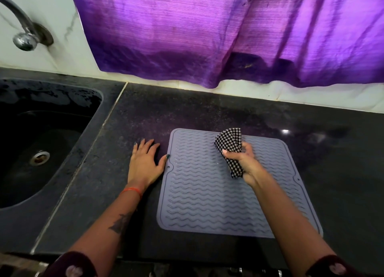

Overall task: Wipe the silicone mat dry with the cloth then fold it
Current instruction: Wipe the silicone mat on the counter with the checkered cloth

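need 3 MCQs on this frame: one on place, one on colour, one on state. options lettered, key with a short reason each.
1. Where does the silicone mat lie?
A. In the sink
B. Flat on the dark counter, right of the sink
C. Hung on the tap

2. What pattern does the cloth show?
A. Plain purple
B. Red stripes
C. Black and white check

3. What is the left hand doing?
A. Resting flat beside the mat's left edge
B. Gripping the cloth
C. Turning the tap

Key:
1 B: the mat lies unfolded on the counter, and the sink is to its left.
2 C: small dark and light squares cover the cloth.
3 A: its fingers are spread on the counter, thumb at the mat's edge; the right hand grips the cloth.
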Demonstrator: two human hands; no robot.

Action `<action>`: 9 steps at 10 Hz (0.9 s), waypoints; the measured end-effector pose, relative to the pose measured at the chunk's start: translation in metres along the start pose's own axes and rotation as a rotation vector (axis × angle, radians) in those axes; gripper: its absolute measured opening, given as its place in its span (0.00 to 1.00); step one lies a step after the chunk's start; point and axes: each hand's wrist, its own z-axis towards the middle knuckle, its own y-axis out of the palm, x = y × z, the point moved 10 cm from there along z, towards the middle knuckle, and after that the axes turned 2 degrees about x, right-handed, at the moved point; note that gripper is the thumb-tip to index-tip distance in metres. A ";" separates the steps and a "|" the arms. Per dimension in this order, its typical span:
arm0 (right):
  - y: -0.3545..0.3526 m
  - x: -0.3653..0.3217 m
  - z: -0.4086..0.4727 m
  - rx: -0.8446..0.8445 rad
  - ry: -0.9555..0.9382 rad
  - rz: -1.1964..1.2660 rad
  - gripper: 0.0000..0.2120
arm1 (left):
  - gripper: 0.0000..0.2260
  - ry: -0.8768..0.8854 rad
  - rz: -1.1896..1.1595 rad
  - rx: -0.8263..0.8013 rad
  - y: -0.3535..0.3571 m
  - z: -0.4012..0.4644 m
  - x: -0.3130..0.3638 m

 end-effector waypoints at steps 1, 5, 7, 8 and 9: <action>0.010 0.000 0.004 -0.075 0.025 0.038 0.19 | 0.35 -0.001 -0.005 0.002 -0.001 0.000 0.000; 0.042 -0.041 0.024 -0.158 -0.367 -0.602 0.16 | 0.34 -0.011 -0.013 0.013 -0.001 0.000 -0.001; 0.059 -0.043 -0.001 0.049 -0.756 -1.405 0.26 | 0.34 -0.015 -0.011 0.013 -0.001 0.000 -0.001; 0.067 -0.028 -0.008 -0.003 -0.834 -1.529 0.26 | 0.34 -0.015 -0.013 0.013 -0.001 -0.001 -0.001; 0.068 -0.027 0.003 -0.051 -0.797 -1.568 0.25 | 0.34 -0.016 -0.011 0.016 -0.002 -0.001 0.000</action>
